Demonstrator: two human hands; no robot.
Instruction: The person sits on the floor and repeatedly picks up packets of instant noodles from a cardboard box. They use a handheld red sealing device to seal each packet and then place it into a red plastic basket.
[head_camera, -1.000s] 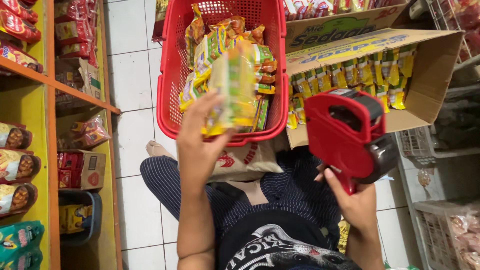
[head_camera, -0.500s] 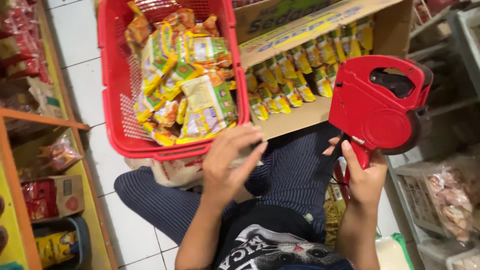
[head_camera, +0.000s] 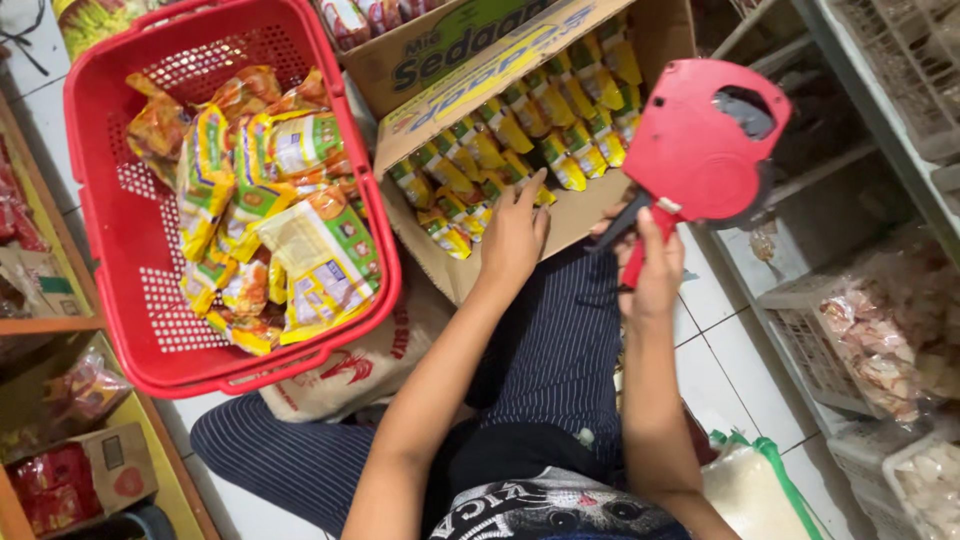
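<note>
White floor tiles run between the shop shelves, and a person sits low on them in striped trousers. Big red plastic basket on the left, mesh-walled, heaped with yellow, green and orange noodle packets. Beside it stands an open cardboard box, flap up, with rows of the same packets standing on edge inside. Up on the right is the red price-label gun, rounded body with a dark window near the top, held in the air just above the box's near edge. Right hand is wrapped tight around its red handle, black trigger lever sticking out by the fingers. Left hand lies flat, fingers spread and loose, touching the front row of boxed packets, holding nothing.
</note>
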